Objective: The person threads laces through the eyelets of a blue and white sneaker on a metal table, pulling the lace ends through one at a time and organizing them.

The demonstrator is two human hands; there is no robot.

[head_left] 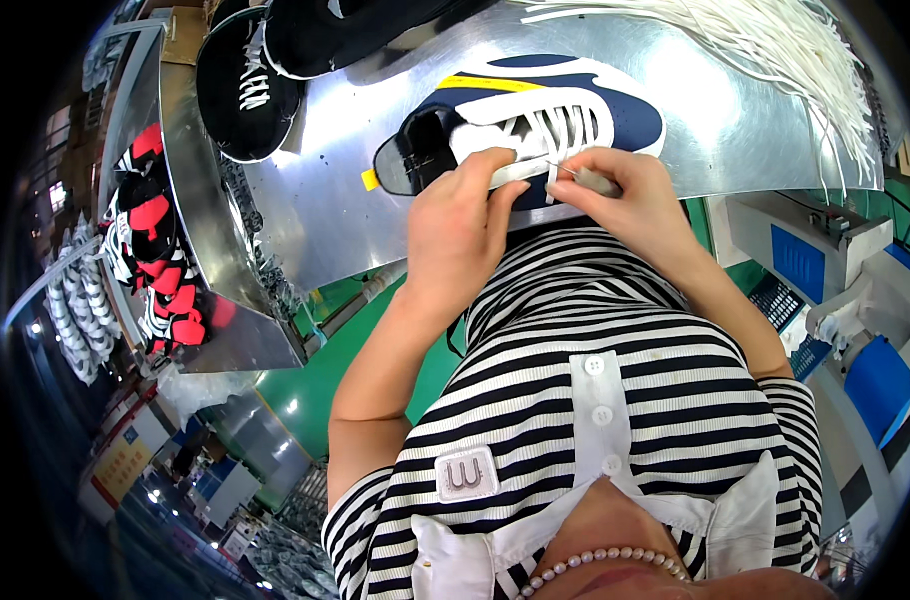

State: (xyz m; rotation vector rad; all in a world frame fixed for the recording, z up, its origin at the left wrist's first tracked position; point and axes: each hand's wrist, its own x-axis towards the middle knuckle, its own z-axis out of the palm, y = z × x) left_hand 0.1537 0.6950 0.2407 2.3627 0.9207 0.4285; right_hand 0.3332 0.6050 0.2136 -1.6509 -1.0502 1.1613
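A navy and white sneaker [630,115] with a yellow stripe lies on its side on the metal table, toe to the right. White lace [560,125] crosses its tongue in several rows. My left hand [460,225] grips the near edge of the lacing flap between thumb and forefinger, beside the shoe's opening. In my right hand [625,195] is a small hook tool [597,182] with a short greyish handle. Its thin metal shaft points left to the eyelets at the near flap, where lace hangs down. The tool's tip is too small to make out.
Loose white laces [735,50] are heaped at the back right of the metal table [345,210]. Black shoes [245,95] stand at the back left. Beyond the left edge sit red, black and white shoes [155,230]. A white and blue machine [800,255] stands right.
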